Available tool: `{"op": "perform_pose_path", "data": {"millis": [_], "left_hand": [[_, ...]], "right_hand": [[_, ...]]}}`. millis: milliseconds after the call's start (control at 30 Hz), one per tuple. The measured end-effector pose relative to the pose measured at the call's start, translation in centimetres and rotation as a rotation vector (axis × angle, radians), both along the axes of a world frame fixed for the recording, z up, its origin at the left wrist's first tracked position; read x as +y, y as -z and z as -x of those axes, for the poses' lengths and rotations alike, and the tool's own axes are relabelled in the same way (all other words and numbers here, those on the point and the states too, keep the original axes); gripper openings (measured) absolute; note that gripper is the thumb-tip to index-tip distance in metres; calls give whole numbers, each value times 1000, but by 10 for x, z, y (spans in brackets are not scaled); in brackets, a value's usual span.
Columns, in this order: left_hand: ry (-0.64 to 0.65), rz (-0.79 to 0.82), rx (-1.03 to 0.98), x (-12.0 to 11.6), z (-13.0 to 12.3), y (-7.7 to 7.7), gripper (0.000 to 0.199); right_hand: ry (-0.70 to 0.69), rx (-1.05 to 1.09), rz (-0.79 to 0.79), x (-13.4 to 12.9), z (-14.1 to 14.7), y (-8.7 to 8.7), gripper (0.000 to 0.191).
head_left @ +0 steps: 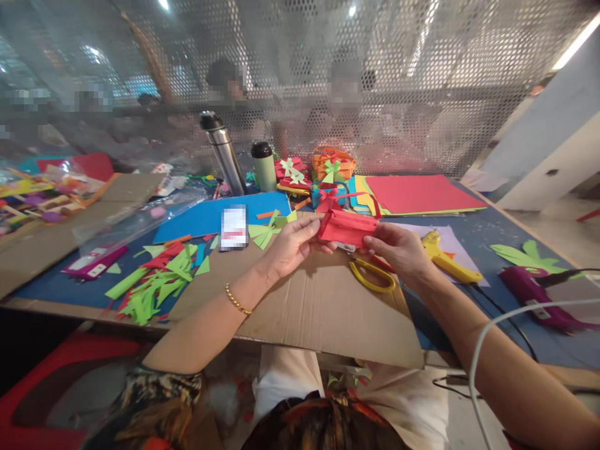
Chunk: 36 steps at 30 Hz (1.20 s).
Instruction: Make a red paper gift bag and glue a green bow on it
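A small red paper bag [350,229] with a thin strap is held up over a brown cardboard sheet [319,300]. Its left end is pinched in my left hand [300,240], and its lower right corner lies between the thumb and fingers of my right hand [398,247]. Scissors with yellow handles [372,284] lie on the cardboard just below the bag. Right of my right hand, a yellow glue gun [450,259] rests on a pale sheet of paper.
Green and red paper scraps [159,281] lie left of the cardboard, near a phone [233,228]. Behind stand a steel flask [225,153], a green bottle [264,167], finished paper bags [332,165] and red card sheets [422,194]. A white cable [478,350] loops past my right forearm.
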<state>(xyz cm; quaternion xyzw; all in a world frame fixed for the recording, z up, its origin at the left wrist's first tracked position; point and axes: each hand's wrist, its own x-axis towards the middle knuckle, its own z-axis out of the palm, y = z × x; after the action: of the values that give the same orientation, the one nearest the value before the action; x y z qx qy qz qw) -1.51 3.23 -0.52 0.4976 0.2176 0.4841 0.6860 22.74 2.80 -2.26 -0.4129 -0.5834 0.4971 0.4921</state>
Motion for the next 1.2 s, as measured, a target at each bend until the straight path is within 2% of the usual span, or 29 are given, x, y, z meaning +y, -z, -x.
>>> {"op": "perform_pose_path", "data": {"millis": [167, 300, 500, 600, 700, 800, 1000, 1100, 1200], "left_hand": [[-26, -112, 108, -7, 0, -5, 45], [-122, -305, 179, -12, 1, -12, 36], [-50, -553, 294, -34, 1, -33, 25], [-122, -682, 395, -43, 0, -37, 17], [-238, -827, 501, -45, 0, -33, 4], [-363, -939, 577, -45, -1, -29, 5], [-506, -857, 627, -47, -4, -31, 13], [-498, -827, 609, -47, -4, -33, 12], [-464, -718, 546, -41, -1, -33, 8]], "right_hand": [[-22, 3, 4, -2, -4, -3, 43], [-105, -1, -14, -6, -8, -11, 42], [-179, -12, 28, -7, -7, -10, 38], [-191, -2, 46, -7, -7, -6, 38], [-182, 0, 45, -6, -8, -4, 38], [-164, -2, 32, -6, -7, -4, 37], [-166, -3, 46, -11, -2, -9, 36], [-146, -30, 25, -11, -2, -11, 38], [-104, -29, -17, -9, -4, -12, 38]]}}
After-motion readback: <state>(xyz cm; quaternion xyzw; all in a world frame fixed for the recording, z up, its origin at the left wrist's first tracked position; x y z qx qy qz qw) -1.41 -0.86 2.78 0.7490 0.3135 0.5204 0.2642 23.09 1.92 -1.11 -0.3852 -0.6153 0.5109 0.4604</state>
